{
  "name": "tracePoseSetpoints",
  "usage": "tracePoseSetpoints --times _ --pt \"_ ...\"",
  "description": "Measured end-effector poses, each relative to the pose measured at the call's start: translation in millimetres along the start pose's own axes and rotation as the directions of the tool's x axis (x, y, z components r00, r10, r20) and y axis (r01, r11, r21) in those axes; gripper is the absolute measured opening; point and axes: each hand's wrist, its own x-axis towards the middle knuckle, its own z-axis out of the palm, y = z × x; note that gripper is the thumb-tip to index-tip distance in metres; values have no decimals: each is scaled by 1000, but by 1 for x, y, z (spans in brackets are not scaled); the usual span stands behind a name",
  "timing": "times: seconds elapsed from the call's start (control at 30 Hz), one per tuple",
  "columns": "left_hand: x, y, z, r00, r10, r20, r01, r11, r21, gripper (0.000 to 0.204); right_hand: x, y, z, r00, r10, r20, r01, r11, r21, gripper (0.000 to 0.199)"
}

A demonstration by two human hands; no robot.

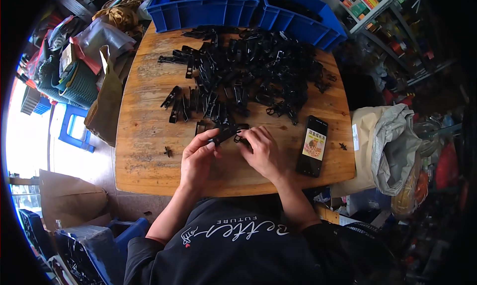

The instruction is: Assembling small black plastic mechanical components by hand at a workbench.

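Near the front middle of the wooden table [144,131], my left hand [198,155] is closed on a long black plastic part [227,134], pinched between thumb and fingers. My right hand [262,153] meets it from the other side, its fingertips curled round a small black piece [239,138] at the part's right end. Whether the two pieces are joined, I cannot make out. Just beyond my hands spreads a large heap of similar black plastic parts [258,66]. A few of these parts [171,97] lie apart at the heap's left edge.
Two blue plastic bins [203,17] [303,29] stand along the far edge. A lit phone [312,145] lies at the right. Small black pieces [168,151] [343,146] rest near both sides. Open sacks [365,145] [105,96] flank the table.
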Motion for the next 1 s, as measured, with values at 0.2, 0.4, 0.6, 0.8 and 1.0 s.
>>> tracePoseSetpoints --times 0.2,0.4,0.6,0.8,1.0 --pt "1 0 0 1000 11 -27 -11 1000 2 33 -5 -2 -12 971 226 -73 -201 947 252 22" --pt "-2 2 2 998 -15 -54 17 999 49 36 -9 1 -12 928 358 -105 -276 848 453 12" --pt "-3 -1 0 998 -42 -41 46 995 94 35 1 -13 -17 921 288 -262 -150 884 443 8" --pt "-8 3 0 997 -45 60 31 975 221 37 19 -34 -14 956 244 -164 -187 935 301 10" --pt "-10 9 4 992 -89 90 72 982 176 39 17 -35 -4 966 251 -63 -234 950 206 35"
